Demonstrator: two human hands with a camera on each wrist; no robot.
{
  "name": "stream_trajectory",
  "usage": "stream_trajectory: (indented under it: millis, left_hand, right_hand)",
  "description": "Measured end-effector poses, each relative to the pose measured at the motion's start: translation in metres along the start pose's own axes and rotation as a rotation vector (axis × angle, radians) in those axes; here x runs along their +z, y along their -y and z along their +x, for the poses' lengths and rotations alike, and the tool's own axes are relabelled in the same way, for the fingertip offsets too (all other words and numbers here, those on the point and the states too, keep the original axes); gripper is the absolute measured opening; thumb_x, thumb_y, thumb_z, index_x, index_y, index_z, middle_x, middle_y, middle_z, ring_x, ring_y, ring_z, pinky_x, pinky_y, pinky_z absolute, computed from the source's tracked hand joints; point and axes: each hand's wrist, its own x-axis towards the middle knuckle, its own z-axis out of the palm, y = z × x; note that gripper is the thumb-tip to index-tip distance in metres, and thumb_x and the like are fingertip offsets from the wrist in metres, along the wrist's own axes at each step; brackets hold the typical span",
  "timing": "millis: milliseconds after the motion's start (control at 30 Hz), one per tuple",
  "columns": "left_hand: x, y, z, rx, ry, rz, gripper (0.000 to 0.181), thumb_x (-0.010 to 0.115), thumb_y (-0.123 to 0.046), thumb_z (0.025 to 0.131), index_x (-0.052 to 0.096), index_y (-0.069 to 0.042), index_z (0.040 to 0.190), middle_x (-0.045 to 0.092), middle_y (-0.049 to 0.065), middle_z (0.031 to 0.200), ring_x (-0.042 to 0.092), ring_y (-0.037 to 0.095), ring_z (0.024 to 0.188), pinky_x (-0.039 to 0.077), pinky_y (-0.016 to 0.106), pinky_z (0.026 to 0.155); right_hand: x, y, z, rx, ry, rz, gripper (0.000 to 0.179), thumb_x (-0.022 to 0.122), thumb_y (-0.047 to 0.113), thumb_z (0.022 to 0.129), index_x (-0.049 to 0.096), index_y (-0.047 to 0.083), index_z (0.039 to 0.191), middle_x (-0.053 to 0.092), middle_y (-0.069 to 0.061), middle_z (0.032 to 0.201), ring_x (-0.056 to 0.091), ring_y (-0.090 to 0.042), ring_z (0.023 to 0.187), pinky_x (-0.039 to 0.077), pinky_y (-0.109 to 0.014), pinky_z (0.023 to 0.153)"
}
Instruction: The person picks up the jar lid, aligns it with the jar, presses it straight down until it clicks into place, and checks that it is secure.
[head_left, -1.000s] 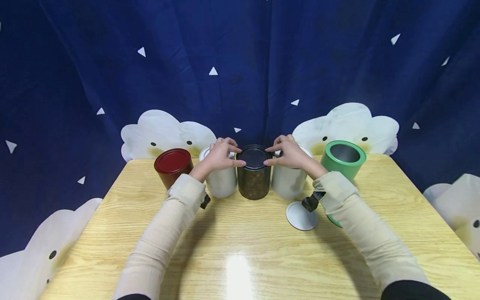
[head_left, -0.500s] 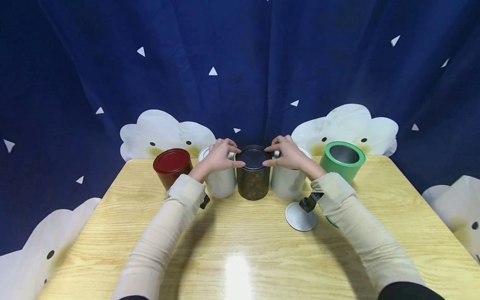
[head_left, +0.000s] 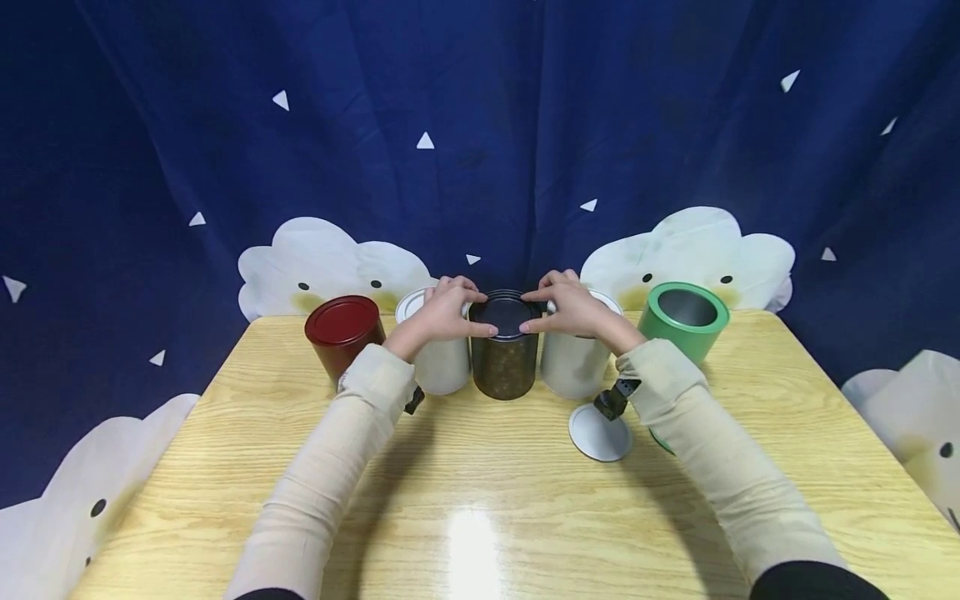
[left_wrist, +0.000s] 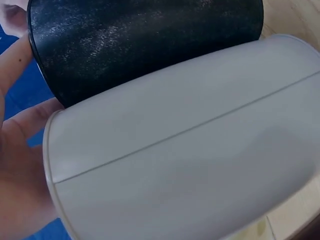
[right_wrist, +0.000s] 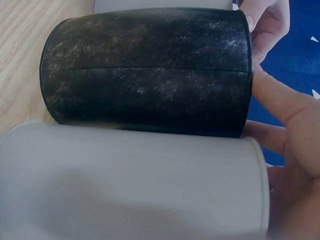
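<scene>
A dark, mottled can (head_left: 504, 367) stands upright at the back middle, its black lid (head_left: 506, 315) on top. My left hand (head_left: 444, 312) holds the left side of that lid's rim between thumb and fingers. From the opposite side my right hand (head_left: 572, 308) holds the rim in the same way. Both wrists pass over white cans, the left white can (head_left: 442, 371) and the right white can (head_left: 573, 371), which flank the dark one. Both wrist views show fingertips at the dark can's top edge (right_wrist: 249, 70). The right white can's top is mostly covered by my hand.
A red lidded can (head_left: 343, 325) stands at the left and a green can (head_left: 684, 321), its top uncovered, at the right. A pale round lid (head_left: 600, 435) lies flat on the wooden table (head_left: 465, 475). Beside it, a green edge (head_left: 660, 442) shows under my right sleeve.
My thumbs have shifted slightly inward on the black lid, and the right hand has come a little to the left. The cans stand as before.
</scene>
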Motion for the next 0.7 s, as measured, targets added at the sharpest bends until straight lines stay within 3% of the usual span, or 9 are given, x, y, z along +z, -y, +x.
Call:
stream_trajectory:
  millis: [200, 367, 700]
  left_hand:
    - [0.003, 0.0, -0.004, 0.04, -0.056, -0.021, 0.06, 0.073, -0.039, 0.074, 0.058, -0.007, 0.122, 0.048, 0.011, 0.122, 0.037, 0.028, 0.109, 0.028, 0.044, 0.086]
    - [0.006, -0.002, -0.009, 0.116, -0.14, -0.087, 0.058, 0.074, -0.032, 0.073, 0.058, -0.004, 0.121, 0.053, 0.013, 0.116, 0.042, 0.028, 0.106, 0.033, 0.043, 0.087]
    - [0.012, -0.006, -0.024, 0.213, -0.249, -0.177, 0.058, 0.077, -0.026, 0.07, 0.059, 0.0, 0.118, 0.057, 0.013, 0.104, 0.047, 0.029, 0.1, 0.034, 0.041, 0.085]
  right_hand:
    - [-0.001, 0.002, -0.005, -0.017, -0.046, 0.036, 0.06, 0.075, 0.035, 0.073, 0.058, 0.005, 0.123, 0.047, -0.016, 0.109, 0.036, -0.029, 0.094, 0.034, -0.04, 0.076]
    - [-0.003, 0.004, -0.014, -0.038, -0.108, 0.103, 0.058, 0.076, 0.031, 0.072, 0.059, 0.005, 0.121, 0.05, -0.016, 0.106, 0.039, -0.029, 0.094, 0.036, -0.041, 0.078]
    - [-0.004, 0.006, -0.033, -0.075, -0.172, 0.105, 0.056, 0.079, 0.027, 0.069, 0.062, 0.004, 0.118, 0.052, -0.014, 0.101, 0.043, -0.03, 0.093, 0.037, -0.041, 0.077]
